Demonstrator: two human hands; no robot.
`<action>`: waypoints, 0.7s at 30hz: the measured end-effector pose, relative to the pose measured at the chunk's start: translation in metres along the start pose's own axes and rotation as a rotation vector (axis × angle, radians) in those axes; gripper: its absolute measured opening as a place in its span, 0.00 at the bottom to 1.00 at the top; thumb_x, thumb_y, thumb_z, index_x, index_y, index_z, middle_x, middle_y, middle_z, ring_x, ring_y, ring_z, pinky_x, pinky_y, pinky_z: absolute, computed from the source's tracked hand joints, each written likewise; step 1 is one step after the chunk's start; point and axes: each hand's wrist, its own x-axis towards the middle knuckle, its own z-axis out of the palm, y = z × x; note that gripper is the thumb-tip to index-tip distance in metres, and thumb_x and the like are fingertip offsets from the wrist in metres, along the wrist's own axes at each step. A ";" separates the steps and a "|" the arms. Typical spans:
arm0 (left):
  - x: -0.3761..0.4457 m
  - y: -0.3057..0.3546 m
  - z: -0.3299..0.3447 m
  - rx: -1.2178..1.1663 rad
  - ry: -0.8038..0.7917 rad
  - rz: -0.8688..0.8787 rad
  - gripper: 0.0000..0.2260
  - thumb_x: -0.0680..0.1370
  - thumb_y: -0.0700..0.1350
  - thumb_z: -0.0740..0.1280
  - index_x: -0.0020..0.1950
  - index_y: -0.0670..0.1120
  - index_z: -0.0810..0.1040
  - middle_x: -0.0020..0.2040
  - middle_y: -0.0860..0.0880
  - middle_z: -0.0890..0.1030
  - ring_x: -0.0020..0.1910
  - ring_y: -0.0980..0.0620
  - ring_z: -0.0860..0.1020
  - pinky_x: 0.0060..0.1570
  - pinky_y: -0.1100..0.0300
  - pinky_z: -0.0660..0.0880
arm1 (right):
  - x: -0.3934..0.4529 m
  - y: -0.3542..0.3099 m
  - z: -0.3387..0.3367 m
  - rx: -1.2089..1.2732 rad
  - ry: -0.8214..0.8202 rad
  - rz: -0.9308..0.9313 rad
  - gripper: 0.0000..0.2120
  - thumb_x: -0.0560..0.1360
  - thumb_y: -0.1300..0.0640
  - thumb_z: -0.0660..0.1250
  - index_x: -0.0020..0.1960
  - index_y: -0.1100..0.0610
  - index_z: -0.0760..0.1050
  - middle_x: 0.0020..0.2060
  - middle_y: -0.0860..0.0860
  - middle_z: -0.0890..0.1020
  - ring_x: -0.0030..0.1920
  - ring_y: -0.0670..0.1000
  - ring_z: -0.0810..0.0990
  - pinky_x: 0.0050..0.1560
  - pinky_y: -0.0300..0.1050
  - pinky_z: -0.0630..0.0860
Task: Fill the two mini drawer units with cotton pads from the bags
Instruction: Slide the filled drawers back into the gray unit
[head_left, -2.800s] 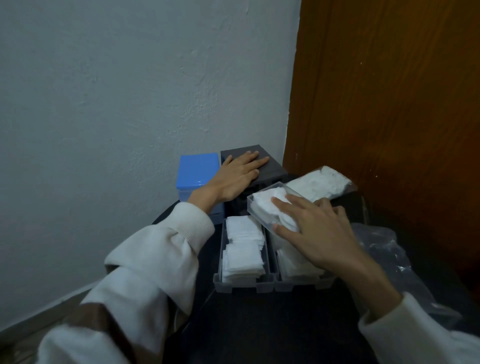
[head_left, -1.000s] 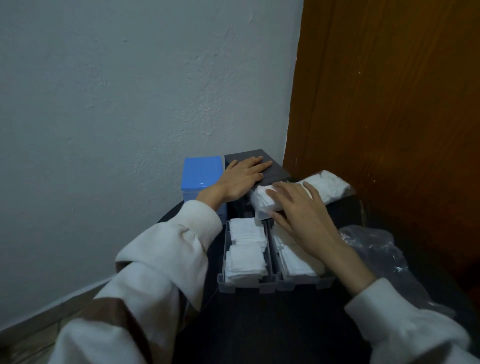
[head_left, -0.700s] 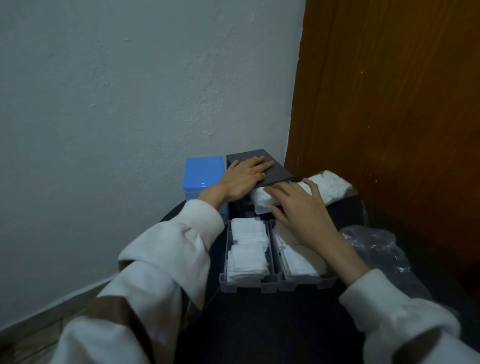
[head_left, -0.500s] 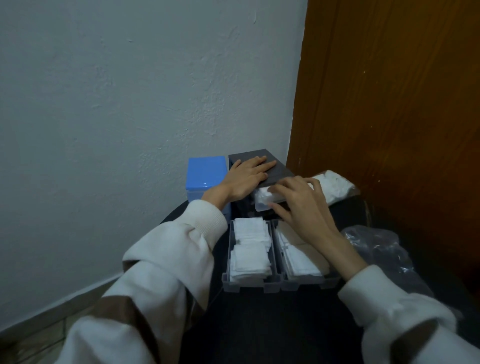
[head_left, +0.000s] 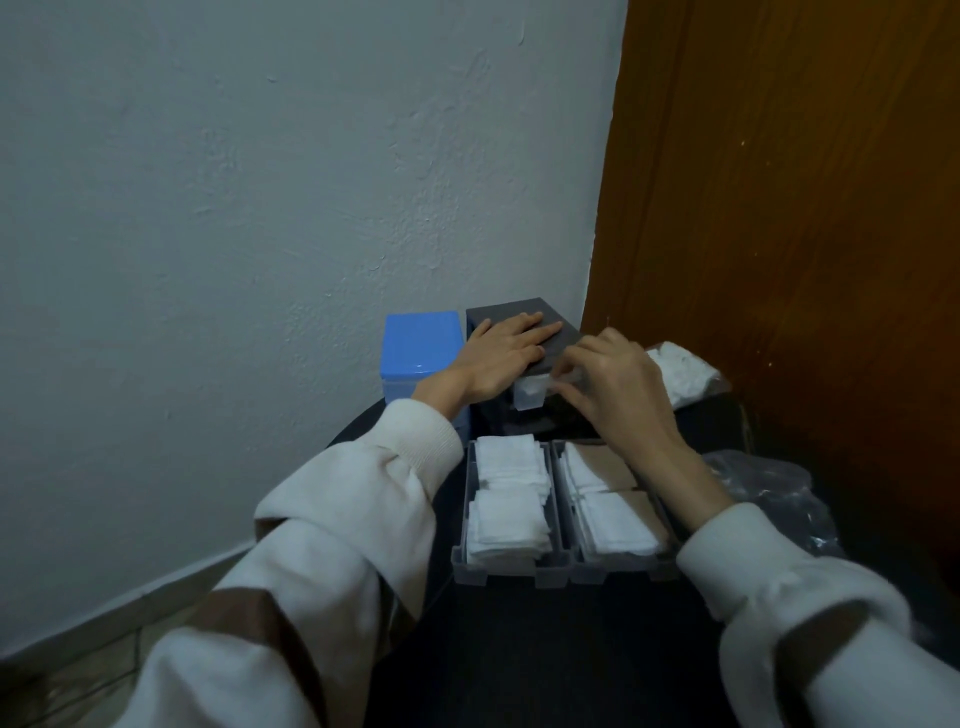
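A blue mini drawer unit (head_left: 418, 340) and a grey mini drawer unit (head_left: 519, 309) stand side by side at the back of the dark table (head_left: 545, 649). My left hand (head_left: 501, 356) rests flat on the grey unit's top. My right hand (head_left: 618, 395) holds the front end of a clear drawer (head_left: 530, 392) of cotton pads, which sits almost fully inside the grey unit. Two more grey drawers, a left drawer (head_left: 461, 519) and a right drawer (head_left: 618, 569), lie side by side in front, both packed with white cotton pads (head_left: 506, 525).
A bag of cotton pads (head_left: 680, 371) lies behind my right hand against the wooden door (head_left: 779, 208). A crumpled clear plastic bag (head_left: 763, 493) lies at the table's right side. A pale wall stands close behind and to the left.
My right hand has carried the clear drawer of pads away from me and slid it into the grey unit. My left hand stayed flat on that unit's top.
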 end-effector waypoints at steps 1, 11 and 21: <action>0.000 0.000 0.000 -0.007 0.000 -0.002 0.21 0.83 0.46 0.49 0.77 0.52 0.52 0.78 0.48 0.52 0.76 0.51 0.51 0.72 0.47 0.43 | 0.003 0.001 0.001 -0.006 0.016 0.029 0.08 0.66 0.61 0.75 0.42 0.56 0.77 0.40 0.52 0.80 0.43 0.52 0.75 0.41 0.42 0.67; 0.002 0.000 0.000 0.010 0.002 -0.010 0.21 0.83 0.45 0.49 0.77 0.52 0.52 0.78 0.48 0.52 0.76 0.51 0.52 0.72 0.47 0.45 | -0.031 0.000 -0.007 -0.058 -0.424 0.559 0.22 0.73 0.46 0.68 0.61 0.55 0.69 0.59 0.54 0.73 0.58 0.55 0.73 0.53 0.51 0.73; 0.002 0.001 0.000 0.019 0.000 -0.016 0.21 0.83 0.45 0.48 0.77 0.52 0.52 0.78 0.48 0.52 0.76 0.50 0.52 0.72 0.47 0.45 | -0.079 -0.014 -0.007 0.006 -0.747 0.649 0.42 0.71 0.30 0.58 0.75 0.54 0.53 0.74 0.55 0.56 0.70 0.60 0.62 0.64 0.55 0.64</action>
